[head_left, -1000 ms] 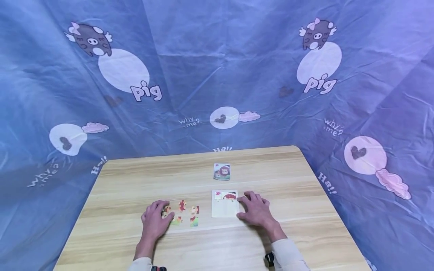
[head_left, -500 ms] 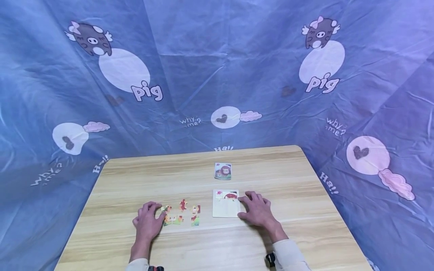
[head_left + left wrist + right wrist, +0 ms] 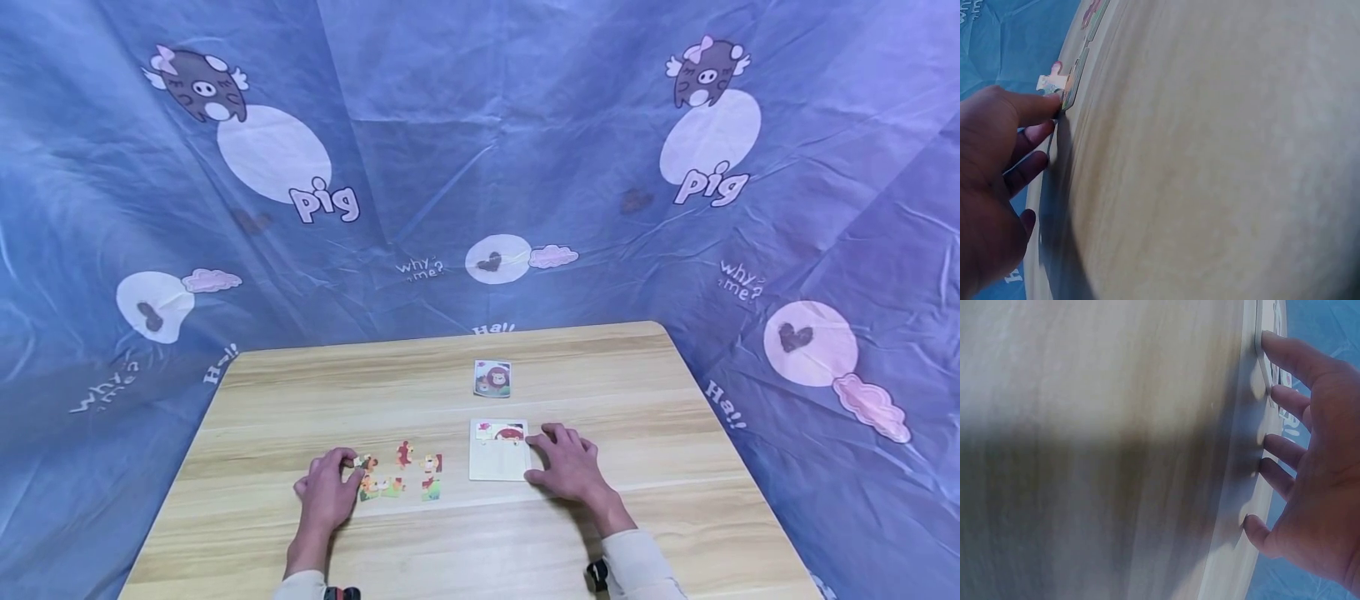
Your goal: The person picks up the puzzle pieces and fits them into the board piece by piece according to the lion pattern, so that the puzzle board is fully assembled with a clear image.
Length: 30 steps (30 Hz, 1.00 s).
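My left hand (image 3: 327,490) is at the left end of a group of loose jigsaw pieces. Thumb and forefinger pinch one jigsaw piece (image 3: 1052,81), which stands tilted up from the table in the left wrist view. Other pieces lie close by: a dark red one (image 3: 405,453), a red and yellow one (image 3: 432,463) and a green one (image 3: 431,489). The white puzzle tray (image 3: 498,463) lies flat, with pieces fitted along its far edge. My right hand (image 3: 568,464) touches the tray's right edge with thumb and forefinger; its other fingertips rest on or near the table.
A picture card (image 3: 492,379) with a lion lies beyond the tray. The wooden table (image 3: 660,533) has rounded far corners. Blue printed cloth (image 3: 420,183) hangs behind it and at both sides.
My left hand has drawn back to the left, uncovering several pieces, and now pinches a jigsaw piece at the group's left end. The right hand stays at the tray's edge.
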Motion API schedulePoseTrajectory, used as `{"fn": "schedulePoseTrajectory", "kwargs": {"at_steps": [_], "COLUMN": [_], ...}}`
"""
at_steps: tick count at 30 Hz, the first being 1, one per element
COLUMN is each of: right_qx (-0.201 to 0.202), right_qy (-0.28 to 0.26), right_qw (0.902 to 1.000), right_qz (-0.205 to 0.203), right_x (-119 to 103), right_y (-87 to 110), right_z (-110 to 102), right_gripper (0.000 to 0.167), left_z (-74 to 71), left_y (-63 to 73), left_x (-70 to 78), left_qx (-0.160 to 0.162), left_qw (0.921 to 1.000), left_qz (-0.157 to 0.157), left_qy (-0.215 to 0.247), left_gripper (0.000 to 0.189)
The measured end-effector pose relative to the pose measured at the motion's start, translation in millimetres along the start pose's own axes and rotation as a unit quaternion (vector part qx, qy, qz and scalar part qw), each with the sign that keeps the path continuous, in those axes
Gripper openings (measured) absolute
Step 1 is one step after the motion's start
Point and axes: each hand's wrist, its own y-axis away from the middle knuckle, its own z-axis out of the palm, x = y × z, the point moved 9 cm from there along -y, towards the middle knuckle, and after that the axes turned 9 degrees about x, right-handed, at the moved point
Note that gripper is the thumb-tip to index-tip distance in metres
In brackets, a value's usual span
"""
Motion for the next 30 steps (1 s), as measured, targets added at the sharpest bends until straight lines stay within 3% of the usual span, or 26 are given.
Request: {"fn": "schedulePoseTrajectory", "kwargs": {"at_steps": [5, 11, 30], "right_qx": [0.001, 0.006, 0.0], "right_qy": [0.0, 0.002, -0.003], "right_qw": [1.0, 1.0, 1.0], "right_qz": [-0.002, -0.003, 0.001], "right_x": [-0.7, -0.2, -0.5], "right_y": [0.3, 0.1, 1.4], "right_z": [-0.6, -1.5, -0.6], "right_gripper": [0.061, 0.06, 0.06], "left_z": [-2.1, -1.2, 25.8], "left_y": [-1.5, -2.0, 3.5], "left_x": [-2.5, 0.2, 67.5], "left_qx": [0.031, 0.041, 0.021], "left_qw": [0.9989, 0.997, 0.9893], "left_qz": [-0.006, -0.01, 0.038], "left_qy": [0.036, 0.065, 0.139], "left_gripper": [0.017, 0.013, 0.009]}}
